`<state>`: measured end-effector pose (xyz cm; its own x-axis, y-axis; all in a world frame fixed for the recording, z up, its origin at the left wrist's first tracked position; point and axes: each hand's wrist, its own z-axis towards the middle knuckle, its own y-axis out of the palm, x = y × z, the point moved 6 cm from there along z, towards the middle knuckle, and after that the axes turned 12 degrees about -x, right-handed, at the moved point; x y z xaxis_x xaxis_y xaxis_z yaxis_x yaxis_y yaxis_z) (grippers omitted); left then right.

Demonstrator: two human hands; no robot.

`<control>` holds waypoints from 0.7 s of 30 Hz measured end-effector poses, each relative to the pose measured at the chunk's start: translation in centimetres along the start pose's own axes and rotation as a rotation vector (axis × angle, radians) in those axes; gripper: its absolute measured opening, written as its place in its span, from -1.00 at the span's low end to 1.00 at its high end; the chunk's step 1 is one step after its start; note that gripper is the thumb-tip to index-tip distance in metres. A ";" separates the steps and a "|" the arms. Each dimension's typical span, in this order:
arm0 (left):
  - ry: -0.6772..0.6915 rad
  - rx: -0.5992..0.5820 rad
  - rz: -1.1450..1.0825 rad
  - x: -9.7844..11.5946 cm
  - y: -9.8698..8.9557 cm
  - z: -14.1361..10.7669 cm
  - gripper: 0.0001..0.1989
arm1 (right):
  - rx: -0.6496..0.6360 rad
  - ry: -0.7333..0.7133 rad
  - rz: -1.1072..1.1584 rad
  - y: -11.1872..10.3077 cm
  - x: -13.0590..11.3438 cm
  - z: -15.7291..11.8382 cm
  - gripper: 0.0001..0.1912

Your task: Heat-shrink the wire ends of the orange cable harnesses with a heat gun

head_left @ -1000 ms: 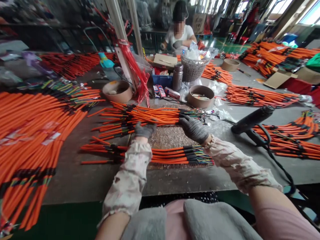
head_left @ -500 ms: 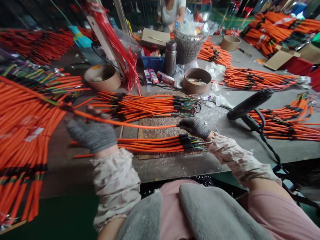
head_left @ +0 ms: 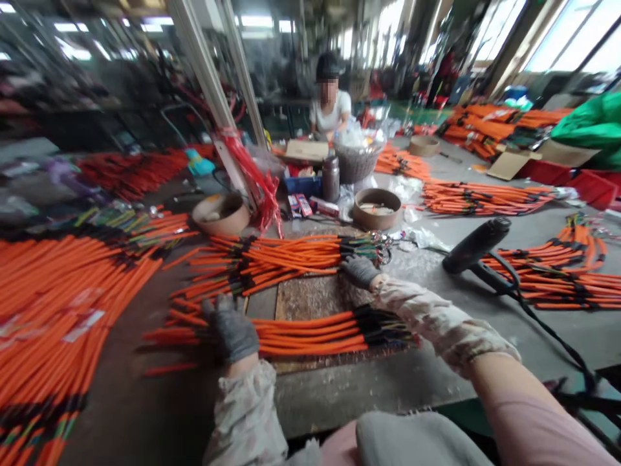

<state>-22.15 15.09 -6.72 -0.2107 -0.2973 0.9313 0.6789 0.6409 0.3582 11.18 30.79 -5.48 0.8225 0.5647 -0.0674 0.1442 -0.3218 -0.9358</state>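
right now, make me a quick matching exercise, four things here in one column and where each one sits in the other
Things:
1. left gloved hand
2. right gloved hand
3. black heat gun
4. steel flask

Places:
a. beside the woven basket
b. on the lower orange cable bundle
c. on the bench, right of both hands
d. just below the upper orange cable bundle

Pairs: 1-b, 2-d, 3-c, 4-a

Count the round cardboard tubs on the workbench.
3: left tub and right tub on either side of the steel flask, far tub behind them. More may be hidden.
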 end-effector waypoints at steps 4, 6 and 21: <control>-0.162 -0.035 -0.233 -2.7 3.8 0.5 -0.68 | 0.076 0.004 -0.063 -1.3 -0.9 1.2 -0.76; -0.343 -0.024 -0.305 -4.1 5.3 0.7 -0.81 | 0.140 -0.029 -0.083 -2.0 -1.6 -0.3 -0.74; -0.114 -0.348 -0.879 7.5 13.7 0.7 -0.54 | 0.437 -0.453 0.589 -1.5 -1.1 -8.7 -0.79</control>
<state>-14.92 22.14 5.26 -0.8003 -0.4900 0.3457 0.4122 -0.0308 0.9106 14.84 24.02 -0.94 0.3849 0.6762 -0.6281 -0.5377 -0.3888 -0.7481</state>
